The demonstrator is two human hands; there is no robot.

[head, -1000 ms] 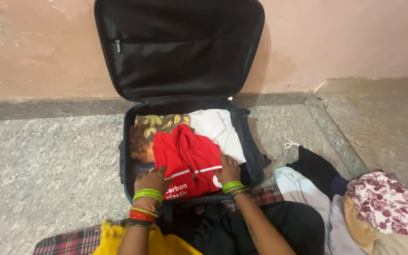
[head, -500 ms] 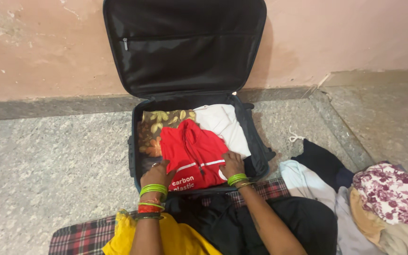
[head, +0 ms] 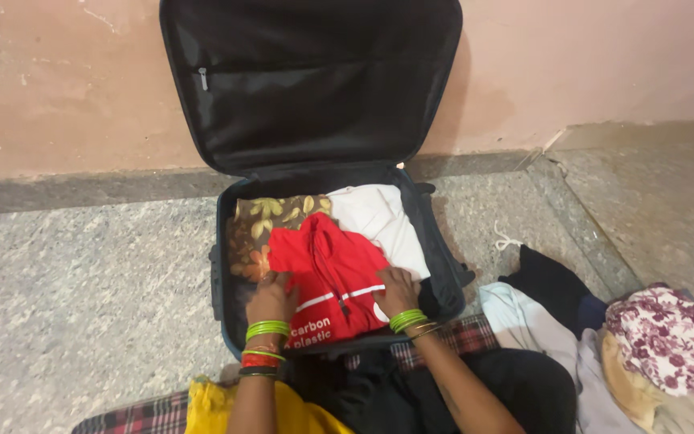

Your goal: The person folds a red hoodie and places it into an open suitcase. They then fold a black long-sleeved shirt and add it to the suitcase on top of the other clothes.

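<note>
1. Head view, the setting: a speckled grey stone floor [head: 82, 297] runs up to a pink plastered wall [head: 58, 80], with a darker stone strip along the foot of the wall.
2. Head view, the case: a dark suitcase [head: 220, 273] lies open on the floor, its lid [head: 307, 80] propped upright against the wall, a zip pocket across its lining.
3. Inside it, a folded red garment [head: 327, 269] with white stripes and lettering lies on top, toward the near edge. Behind it sit a brown leaf-patterned cloth [head: 271, 213] on the left and a white cloth [head: 379, 217] on the right.
4. The left hand [head: 271, 296] rests flat on the garment's left edge, fingers spread and pressing down, gripping nothing. Green and red bangles ring the wrist.
5. The right hand [head: 397, 291] lies flat on the garment's right side, fingers likewise extended, nothing clasped. Green bangles circle this wrist too.
6. To the right, a heap of clothes [head: 596, 345] lies on the floor, a maroon floral cloth [head: 668, 341] on top. A plaid mat [head: 459, 333] shows under the person's knees.
</note>
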